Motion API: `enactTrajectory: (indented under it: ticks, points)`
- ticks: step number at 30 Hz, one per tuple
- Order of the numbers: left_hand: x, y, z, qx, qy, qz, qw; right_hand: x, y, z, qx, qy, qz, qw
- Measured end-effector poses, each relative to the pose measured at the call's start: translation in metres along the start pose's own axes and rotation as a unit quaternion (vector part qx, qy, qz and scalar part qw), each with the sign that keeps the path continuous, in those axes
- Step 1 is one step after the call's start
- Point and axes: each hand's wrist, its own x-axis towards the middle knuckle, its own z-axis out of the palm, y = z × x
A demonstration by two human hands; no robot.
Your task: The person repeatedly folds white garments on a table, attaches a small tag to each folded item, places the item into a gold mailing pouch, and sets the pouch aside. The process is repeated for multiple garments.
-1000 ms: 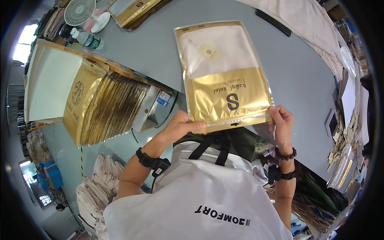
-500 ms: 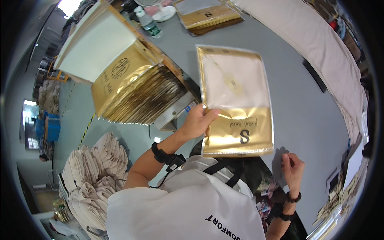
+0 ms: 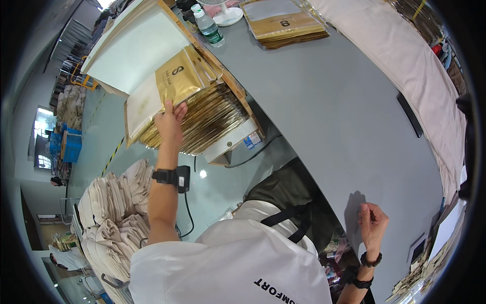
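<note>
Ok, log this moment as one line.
left hand: on gold pouch atop upright stack | right hand: empty, at grey table edge

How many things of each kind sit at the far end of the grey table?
Plastic bottles: 2
Small white fan: 1
Stack of gold bags: 1
Total: 4

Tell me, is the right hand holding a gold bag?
No, the right hand is empty by the grey table; the left hand touches the gold bags.
</note>
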Motion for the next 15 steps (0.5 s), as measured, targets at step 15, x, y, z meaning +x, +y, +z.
enactTrajectory:
  ticks: [15]
  points:
    - [-0.049,0.009,0.108,0.255,-0.274,-0.040,0.926,0.175,0.018,-0.097,-0.180,0.253,-0.121,0.943]
